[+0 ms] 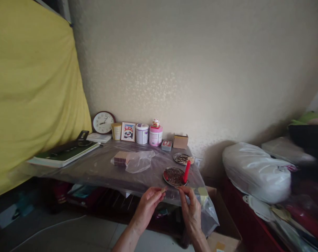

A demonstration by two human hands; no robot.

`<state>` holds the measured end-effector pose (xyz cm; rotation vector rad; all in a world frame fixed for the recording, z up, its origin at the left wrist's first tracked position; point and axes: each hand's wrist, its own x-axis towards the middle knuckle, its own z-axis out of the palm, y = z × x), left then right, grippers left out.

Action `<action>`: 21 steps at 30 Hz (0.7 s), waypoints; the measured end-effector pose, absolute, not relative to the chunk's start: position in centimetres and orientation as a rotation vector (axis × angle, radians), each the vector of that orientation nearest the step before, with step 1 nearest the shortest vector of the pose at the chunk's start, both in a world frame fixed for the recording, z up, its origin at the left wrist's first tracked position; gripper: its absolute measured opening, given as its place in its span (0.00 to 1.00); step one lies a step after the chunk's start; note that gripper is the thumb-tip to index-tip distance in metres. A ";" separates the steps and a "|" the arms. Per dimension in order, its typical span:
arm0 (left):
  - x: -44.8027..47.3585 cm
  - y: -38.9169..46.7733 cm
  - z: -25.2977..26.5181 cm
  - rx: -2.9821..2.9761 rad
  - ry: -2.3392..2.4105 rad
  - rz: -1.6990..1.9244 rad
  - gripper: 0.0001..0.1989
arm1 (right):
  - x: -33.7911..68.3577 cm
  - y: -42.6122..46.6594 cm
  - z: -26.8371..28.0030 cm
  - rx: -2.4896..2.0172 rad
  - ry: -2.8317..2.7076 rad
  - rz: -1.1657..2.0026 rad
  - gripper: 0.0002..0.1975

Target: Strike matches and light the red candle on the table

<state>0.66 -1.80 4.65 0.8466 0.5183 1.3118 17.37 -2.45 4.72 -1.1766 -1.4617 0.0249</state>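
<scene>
My left hand (150,201) is closed, pinching a small brownish piece (163,190) that mostly hides behind the fingers; its kind is unclear. A short distance to the right, my right hand (191,207) pinches a thin matchstick (176,188) pointing left. The two hands are apart, just in front of the table's near edge. Beyond them lies a round metal plate (172,184) full of dark burnt bits. A red candle (186,171), slightly tilted and with no visible flame, stands at that plate's right side. Behind it, a second plate (176,161) holds many thin sticks.
Plastic film covers the table (101,171). A wrapped pack of small boxes (121,158) lies beside a crumpled clear bag (140,161). Tins (142,134), a clock (103,122) and a cardboard box (180,141) line the wall. White bags (256,171) are piled at right.
</scene>
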 end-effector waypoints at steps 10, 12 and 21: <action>1.4 -1.8 4.2 0.896 0.484 1.280 0.06 | 16.1 -3.4 5.2 -1.030 -1.594 -0.010 0.05; 1.4 -1.7 4.1 0.892 0.484 1.282 0.07 | 16.1 -3.8 5.5 -1.014 -1.618 -0.048 0.05; 1.1 -2.1 4.6 0.882 0.447 1.265 0.08 | 17.2 -2.0 4.1 -1.142 -1.654 -0.043 0.08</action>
